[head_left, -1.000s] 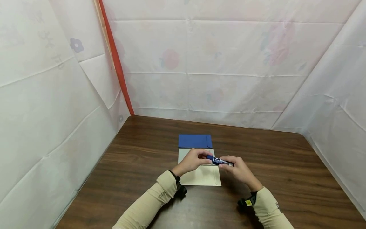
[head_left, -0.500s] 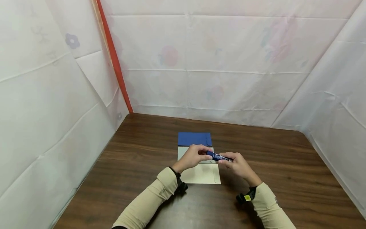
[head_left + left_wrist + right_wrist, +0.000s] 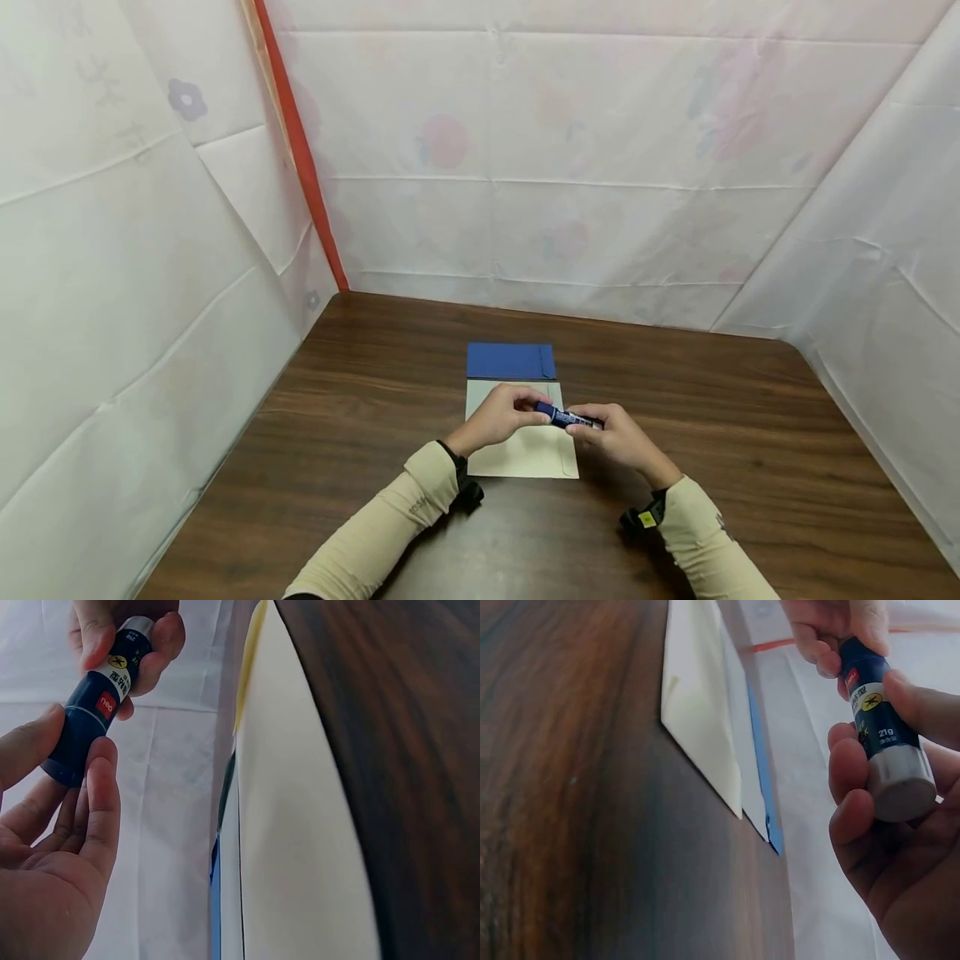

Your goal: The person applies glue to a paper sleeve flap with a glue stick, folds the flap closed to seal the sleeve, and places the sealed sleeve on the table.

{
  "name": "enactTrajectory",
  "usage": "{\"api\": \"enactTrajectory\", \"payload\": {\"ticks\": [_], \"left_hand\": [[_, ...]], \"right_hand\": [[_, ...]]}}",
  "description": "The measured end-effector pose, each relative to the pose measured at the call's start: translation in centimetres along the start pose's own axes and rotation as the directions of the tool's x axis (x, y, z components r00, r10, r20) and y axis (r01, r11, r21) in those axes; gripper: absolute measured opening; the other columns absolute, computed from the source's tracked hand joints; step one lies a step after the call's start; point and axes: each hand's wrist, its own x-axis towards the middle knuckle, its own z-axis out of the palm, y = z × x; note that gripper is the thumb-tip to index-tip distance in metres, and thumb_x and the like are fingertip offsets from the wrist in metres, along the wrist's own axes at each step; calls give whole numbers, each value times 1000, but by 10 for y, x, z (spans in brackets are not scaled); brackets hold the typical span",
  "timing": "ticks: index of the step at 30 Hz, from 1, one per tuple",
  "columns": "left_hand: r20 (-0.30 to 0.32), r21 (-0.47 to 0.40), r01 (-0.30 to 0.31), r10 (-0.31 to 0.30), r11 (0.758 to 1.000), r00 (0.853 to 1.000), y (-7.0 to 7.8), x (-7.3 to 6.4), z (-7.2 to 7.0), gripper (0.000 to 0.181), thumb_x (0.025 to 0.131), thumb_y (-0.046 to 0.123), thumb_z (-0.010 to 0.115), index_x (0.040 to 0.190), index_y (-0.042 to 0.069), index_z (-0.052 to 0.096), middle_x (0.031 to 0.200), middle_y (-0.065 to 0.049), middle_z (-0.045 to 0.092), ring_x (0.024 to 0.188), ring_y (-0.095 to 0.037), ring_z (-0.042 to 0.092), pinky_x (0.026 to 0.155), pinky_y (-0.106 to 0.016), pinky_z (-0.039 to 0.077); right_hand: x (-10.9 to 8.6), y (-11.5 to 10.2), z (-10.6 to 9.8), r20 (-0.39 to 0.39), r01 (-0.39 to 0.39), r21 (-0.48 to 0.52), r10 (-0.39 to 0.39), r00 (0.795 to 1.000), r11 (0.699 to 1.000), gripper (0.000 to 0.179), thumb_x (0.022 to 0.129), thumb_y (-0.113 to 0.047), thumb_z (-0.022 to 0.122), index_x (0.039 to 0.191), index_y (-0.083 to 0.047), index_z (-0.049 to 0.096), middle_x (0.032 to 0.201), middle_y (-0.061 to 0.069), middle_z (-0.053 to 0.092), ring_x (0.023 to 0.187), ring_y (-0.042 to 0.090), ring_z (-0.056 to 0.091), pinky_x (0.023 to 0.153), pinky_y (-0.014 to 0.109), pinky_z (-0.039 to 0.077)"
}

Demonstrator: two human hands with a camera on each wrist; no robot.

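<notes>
A dark blue glue stick (image 3: 567, 417) with a white base is held above the envelopes by both hands. My left hand (image 3: 501, 418) pinches its dark blue cap end (image 3: 71, 746) between thumb and fingers. My right hand (image 3: 617, 435) grips the body near the white base (image 3: 901, 784); the label there reads 21g. The cap is on the stick. Beneath the hands lie a cream envelope (image 3: 522, 457) nearest the person, a pale grey-green envelope (image 3: 480, 396) behind it, partly hidden by the left hand, and a blue envelope (image 3: 506, 361) farthest away.
The dark wood table (image 3: 360, 467) is bounded by white printed sheets at the back (image 3: 600, 167), left and right. A red strip (image 3: 300, 150) runs down the back left corner. Both wrists wear black camera straps.
Both hands, still holding the glue stick, have shifted slightly left over the envelopes. The head view has tilted down and then up a little; the grip looks the same.
</notes>
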Motion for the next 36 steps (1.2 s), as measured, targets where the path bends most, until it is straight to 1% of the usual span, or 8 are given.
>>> {"api": "enactTrajectory", "payload": {"ticks": [6, 10, 17, 19, 23, 29, 33, 36], "left_hand": [[11, -28, -1, 1, 1000, 1000, -2, -4, -2, 24, 90, 16, 71, 111, 4, 71, 99, -12, 70, 78, -7, 61, 70, -20, 50], [-3, -29, 3, -3, 1000, 1000, -3, -3, -2, 26, 90, 18, 71, 111, 4, 71, 97, -11, 70, 77, -7, 61, 70, -20, 51], [-43, -53, 18, -20, 998, 999, 0, -3, -1, 30, 88, 19, 73, 113, 2, 70, 94, -11, 71, 76, -8, 61, 69, -20, 50], [-47, -61, 18, -21, 998, 999, 1, -4, 0, 30, 88, 19, 73, 113, 2, 70, 94, -13, 70, 77, -10, 61, 68, -20, 50], [-49, -75, 24, -27, 997, 998, 1, -5, 1, 28, 88, 18, 73, 112, 4, 71, 95, -14, 70, 79, -15, 62, 68, -19, 49], [-65, -66, 25, -29, 998, 997, 2, -3, 5, 28, 89, 10, 71, 113, -4, 68, 96, -20, 70, 83, -26, 65, 65, -16, 47], [-63, -61, 35, -39, 997, 997, 4, -1, 7, 28, 89, 7, 70, 113, -7, 67, 96, -22, 70, 84, -30, 65, 65, -16, 47], [-56, -64, 33, -36, 997, 998, 4, 0, 7, 29, 89, 10, 70, 114, -4, 68, 96, -20, 70, 84, -26, 65, 65, -16, 47]], "right_hand": [[0, -4, 4, 18, -12, -16, 12, 1000, 1000, 31, 95, -22, 63, 116, 1, 67, 75, 24, 61, 61, 8, 52, 54, 22, 44], [1, -7, 4, 14, -13, -32, 13, 1000, 999, 32, 95, -25, 64, 115, 0, 68, 74, 21, 63, 60, 7, 52, 52, 22, 43], [3, -10, 3, -52, 23, -138, -30, 998, 990, 27, 92, -24, 68, 109, -5, 72, 85, 9, 67, 65, 7, 52, 56, 22, 45], [3, -10, 4, -70, 31, -168, -44, 997, 985, 25, 90, -24, 70, 107, -7, 73, 90, 5, 67, 67, 6, 51, 57, 21, 45], [2, -9, 5, -74, 28, -185, -42, 996, 982, 26, 90, -26, 70, 107, -6, 73, 91, 6, 68, 68, 6, 50, 57, 21, 45], [2, -8, 4, -74, 28, -176, -41, 996, 984, 31, 91, -26, 70, 111, -3, 71, 98, 11, 70, 71, 7, 53, 60, 21, 47], [3, -8, 4, -96, 32, -193, -52, 994, 981, 27, 88, -23, 73, 108, -4, 72, 94, 8, 70, 71, 5, 53, 61, 21, 48], [3, -9, 4, -112, 48, -211, -73, 991, 976, 24, 86, -22, 75, 104, -6, 74, 90, 5, 68, 71, 5, 53, 61, 22, 47]]}}
